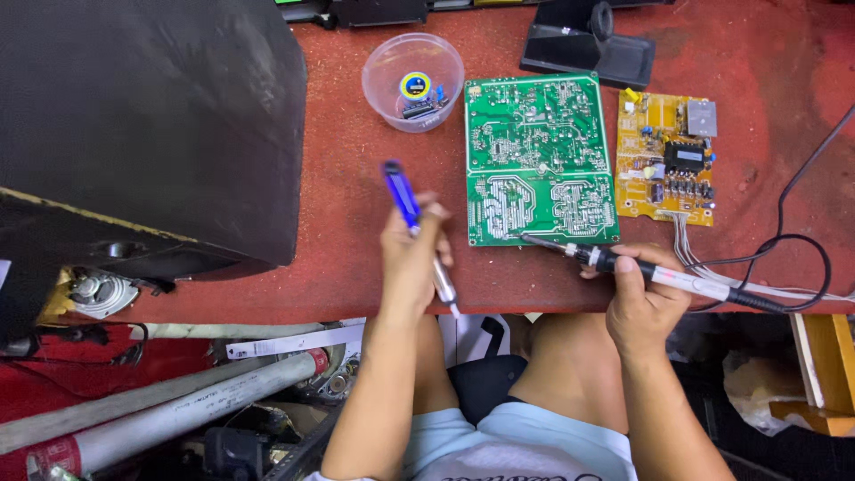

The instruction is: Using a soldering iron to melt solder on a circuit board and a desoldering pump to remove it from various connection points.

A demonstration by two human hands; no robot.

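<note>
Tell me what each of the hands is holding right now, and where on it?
Left hand: blue desoldering pump, held around its middle. Right hand: soldering iron, held on its handle, behind the metal tip.

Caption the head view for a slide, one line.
Right hand touches a soldering iron to a green circuit board; left hand holds a blue desoldering pump.

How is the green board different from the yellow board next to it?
The green board is bigger than the yellow board. The green board shows flat silvery solder tracks, while the yellow board shows its chunky parts standing up. White wires hang off the yellow board; none show on the green one. Both lie flat on the red table.
</note>
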